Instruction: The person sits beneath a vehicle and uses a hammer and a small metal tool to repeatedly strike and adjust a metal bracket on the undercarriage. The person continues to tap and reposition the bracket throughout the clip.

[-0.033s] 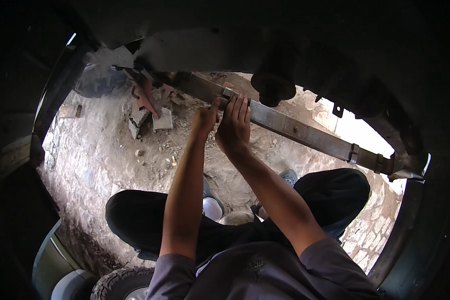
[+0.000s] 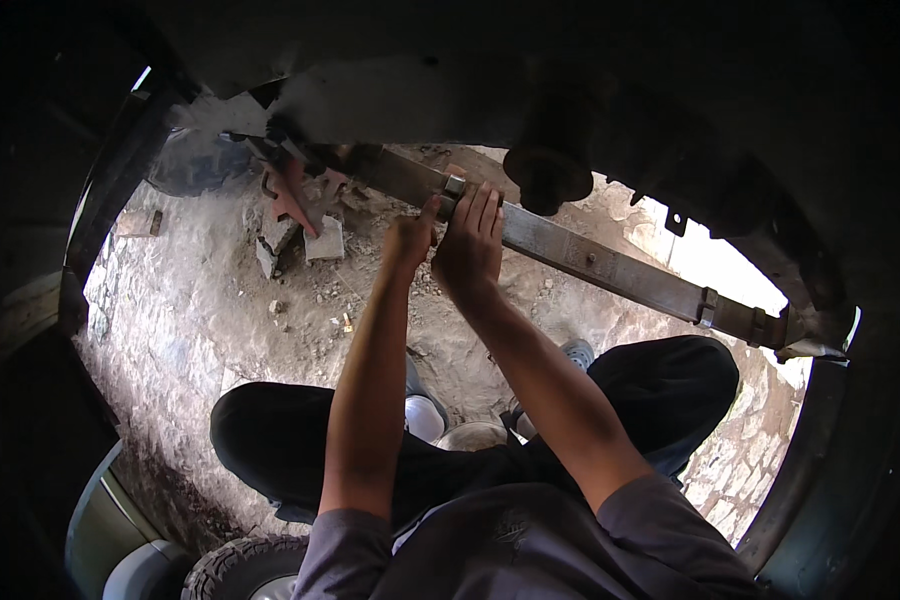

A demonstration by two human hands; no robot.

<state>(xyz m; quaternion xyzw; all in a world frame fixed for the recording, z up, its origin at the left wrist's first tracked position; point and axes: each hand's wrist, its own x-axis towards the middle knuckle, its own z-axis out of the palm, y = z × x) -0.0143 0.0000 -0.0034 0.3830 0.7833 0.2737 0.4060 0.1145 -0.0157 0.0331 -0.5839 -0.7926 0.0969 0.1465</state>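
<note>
A long rusty leaf spring runs on a slant from upper left to lower right under a dark vehicle body. Both arms reach up to it near a small metal clamp. My left hand is curled under the spring, its thumb pressed against the clamp. Just right of the clamp, my right hand wraps the bar with its fingers laid over the top edge. The two hands touch each other. I am crouched, with my black-trousered legs below.
A round axle hub hangs just above the spring. A reddish metal stand and stone blocks sit on the dirt ground at upper left. A knobby tyre lies at the bottom. More clamps sit near the spring's right end.
</note>
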